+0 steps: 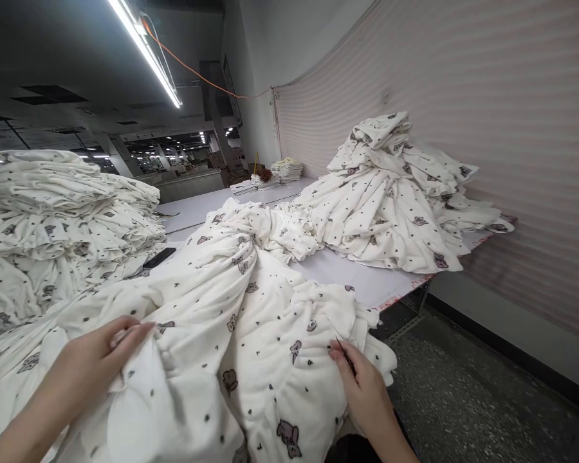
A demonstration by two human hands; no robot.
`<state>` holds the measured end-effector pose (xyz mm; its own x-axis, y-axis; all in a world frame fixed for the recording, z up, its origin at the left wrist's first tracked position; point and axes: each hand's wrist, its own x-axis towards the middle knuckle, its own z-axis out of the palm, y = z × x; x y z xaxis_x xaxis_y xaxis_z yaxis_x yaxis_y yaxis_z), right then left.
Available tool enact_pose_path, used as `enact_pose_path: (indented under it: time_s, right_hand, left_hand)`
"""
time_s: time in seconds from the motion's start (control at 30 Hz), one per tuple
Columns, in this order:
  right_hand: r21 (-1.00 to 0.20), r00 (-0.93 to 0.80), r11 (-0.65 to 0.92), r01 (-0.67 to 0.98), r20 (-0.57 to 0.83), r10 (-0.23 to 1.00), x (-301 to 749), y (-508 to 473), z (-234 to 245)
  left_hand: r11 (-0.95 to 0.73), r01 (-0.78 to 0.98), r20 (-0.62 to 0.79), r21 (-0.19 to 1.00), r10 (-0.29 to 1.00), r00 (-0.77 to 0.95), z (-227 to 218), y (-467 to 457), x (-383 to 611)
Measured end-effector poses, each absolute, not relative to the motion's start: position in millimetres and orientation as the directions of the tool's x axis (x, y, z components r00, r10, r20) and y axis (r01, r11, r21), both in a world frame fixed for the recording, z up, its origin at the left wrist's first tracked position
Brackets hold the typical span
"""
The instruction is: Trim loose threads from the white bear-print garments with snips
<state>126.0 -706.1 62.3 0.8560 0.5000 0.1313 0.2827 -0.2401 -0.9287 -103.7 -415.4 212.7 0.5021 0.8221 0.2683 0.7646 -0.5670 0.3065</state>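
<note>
White printed fabric [270, 341] with purple-grey animal figures and small dark dots spreads in folds before me. My left hand [94, 354] is closed at the left, pinching a raised fold of this fabric between thumb and fingers. On the right, my right hand [364, 382] is closed around a thin dark pointed tool [346, 354], its tip showing past the thumb. Whether the tool is tweezers or snips I cannot tell. That hand rests against the fabric near its right edge.
A tall heap of the same fabric [48, 212] stands at the left, another heap [390, 193] at the right on the white table [361, 276]. A dark phone-like object [159, 257] lies by the left heap. Folded stacks [287, 170] sit farther back. A striped sheet [463, 116] covers the right wall.
</note>
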Motion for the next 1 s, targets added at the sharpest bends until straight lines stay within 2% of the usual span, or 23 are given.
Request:
enact_pose_path:
  time_s: [0.1,0.2,0.27,0.3,0.37,0.43,0.47,0.53,0.57,0.6,0.67,0.77,0.87,1.0]
  right_hand:
    - [-0.953,0.839,-0.192,0.236,0.1,0.534,134,-709,60]
    - [-0.963,0.918,-0.148,0.227,0.161,0.362,155,-712,59]
    - [-0.965,0.942,-0.126,0.231,0.189,0.276,176,-714,56]
    - [-0.967,0.943,-0.109,0.229,0.193,0.271,186,-714,54]
    - [-0.975,0.932,-0.066,0.213,0.182,0.315,200,-713,50]
    - [-0.98,0.916,-0.029,0.197,0.173,0.362,202,-710,47]
    - [-0.982,0.913,-0.016,0.188,0.168,0.371,199,-709,46]
    - [-0.987,0.915,0.014,0.159,0.153,0.374,188,-707,45]
    - [-0.989,0.914,0.04,0.145,0.15,0.377,182,-707,45]
    - [-0.988,0.911,0.074,0.136,0.154,0.383,176,-707,46]
    - [-0.979,0.897,0.156,0.131,0.184,0.402,170,-710,48]
    - [-0.962,0.879,0.204,0.179,0.25,0.406,173,-716,54]
    - [-0.956,0.856,0.103,0.273,0.291,0.427,188,-721,63]
    - [-0.916,0.718,0.01,0.401,0.321,0.617,207,-727,78]
  left_hand:
    - [-0.733,0.673,0.115,-0.098,0.663,0.739,178,-417,-87]
    - [-0.81,0.509,0.148,-0.292,0.488,0.86,129,-421,-71]
    - [-0.841,0.435,0.155,-0.323,0.406,0.901,111,-416,-69]
    - [-0.846,0.439,0.15,-0.301,0.412,0.898,110,-413,-68]
    - [-0.824,0.531,0.113,-0.2,0.519,0.847,119,-408,-64]
    - [-0.781,0.608,0.14,-0.145,0.592,0.794,135,-417,-49]
    - [-0.788,0.602,0.201,-0.127,0.574,0.794,141,-429,-37]
    - [-0.877,0.477,0.388,-0.062,0.419,0.821,147,-469,-5]
    - [-0.945,0.324,0.439,0.053,0.313,0.842,146,-494,14]
    - [-0.956,0.226,0.452,0.186,0.287,0.844,143,-520,33]
    - [-0.943,0.088,0.385,0.322,0.215,0.898,132,-565,69]
    - [-0.924,0.061,0.358,0.378,0.206,0.911,119,-599,103]
    - [-0.907,0.019,0.405,0.42,0.206,0.891,113,-599,109]
    - [-0.866,-0.008,0.504,0.501,0.284,0.815,109,-592,99]
